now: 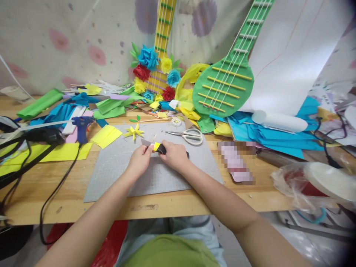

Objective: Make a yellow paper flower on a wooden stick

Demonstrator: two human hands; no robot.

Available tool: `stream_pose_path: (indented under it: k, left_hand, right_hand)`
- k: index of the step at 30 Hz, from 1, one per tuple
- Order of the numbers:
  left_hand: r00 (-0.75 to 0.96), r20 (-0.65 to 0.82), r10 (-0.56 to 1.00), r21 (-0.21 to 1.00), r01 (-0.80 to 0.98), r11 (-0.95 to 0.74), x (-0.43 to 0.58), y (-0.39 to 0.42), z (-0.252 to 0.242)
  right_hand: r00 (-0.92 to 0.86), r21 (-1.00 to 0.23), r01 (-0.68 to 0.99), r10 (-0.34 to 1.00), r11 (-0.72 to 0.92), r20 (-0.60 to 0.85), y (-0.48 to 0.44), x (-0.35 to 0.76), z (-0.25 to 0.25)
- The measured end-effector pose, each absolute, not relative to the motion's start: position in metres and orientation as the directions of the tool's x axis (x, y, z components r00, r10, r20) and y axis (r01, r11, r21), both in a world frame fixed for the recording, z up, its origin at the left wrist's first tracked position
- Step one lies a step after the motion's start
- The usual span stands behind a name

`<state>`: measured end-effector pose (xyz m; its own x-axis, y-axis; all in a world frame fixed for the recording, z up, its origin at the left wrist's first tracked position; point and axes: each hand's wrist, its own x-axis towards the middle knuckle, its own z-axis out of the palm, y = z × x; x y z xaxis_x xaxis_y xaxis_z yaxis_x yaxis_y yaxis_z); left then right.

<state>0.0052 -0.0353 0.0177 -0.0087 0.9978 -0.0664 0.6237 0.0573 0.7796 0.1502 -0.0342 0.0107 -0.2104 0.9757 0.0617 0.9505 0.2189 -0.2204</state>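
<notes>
Both my hands meet over the grey cutting mat (pixel 116 174) on the wooden table. My right hand (pixel 174 155) is closed round the black and yellow handle of a utility knife (pixel 159 147), whose blade points left. My left hand (pixel 140 160) pinches the knife's blade end with thumb and fingers. A yellow paper star (pixel 134 131) lies on the mat just beyond my left hand. White-handled scissors (pixel 187 135) rest on the mat beyond my right hand.
A blue glue gun (pixel 80 128) with black cables lies at left on yellow paper (pixel 69 151). Paper guitars, yellow (pixel 162 33) with paper flowers and green (pixel 224 87), lean at the back. Blue paper sheets, a white roll (pixel 279 120) and a plastic bag (pixel 306 181) crowd the right.
</notes>
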Motion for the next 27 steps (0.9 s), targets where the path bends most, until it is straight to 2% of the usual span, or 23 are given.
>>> stream_pose_path:
  k: [4,7,10,13,22,27]
  left_hand:
    - [-0.048,-0.059,0.997,0.68,0.729,0.075,0.006,-0.038,0.02]
    - [-0.035,-0.083,0.996,0.697,0.713,0.083,0.004,-0.035,0.019]
    - [0.039,-0.076,0.996,0.833,0.552,0.042,0.002,-0.034,0.018]
    - [0.108,-0.13,0.986,0.929,0.361,0.083,0.0,-0.037,0.02]
    - [0.116,-0.296,0.948,0.955,0.035,0.294,-0.002,-0.044,0.015]
    - [0.157,-0.301,0.941,0.952,-0.014,0.306,-0.001,-0.044,0.018]
  right_hand:
    - [-0.154,-0.222,0.962,0.987,0.162,0.053,-0.034,0.151,0.012]
    - [-0.175,-0.218,0.959,0.983,0.181,0.048,-0.034,0.152,0.011]
    - [-0.214,-0.222,0.95,0.975,0.22,0.052,-0.034,0.152,0.009]
    - [-0.237,-0.231,0.942,0.97,0.243,0.052,-0.036,0.152,0.01]
    - [-0.302,-0.233,0.925,0.953,0.3,0.028,-0.037,0.153,0.01]
    - [-0.22,-0.216,0.95,0.974,0.225,0.045,-0.033,0.154,0.009]
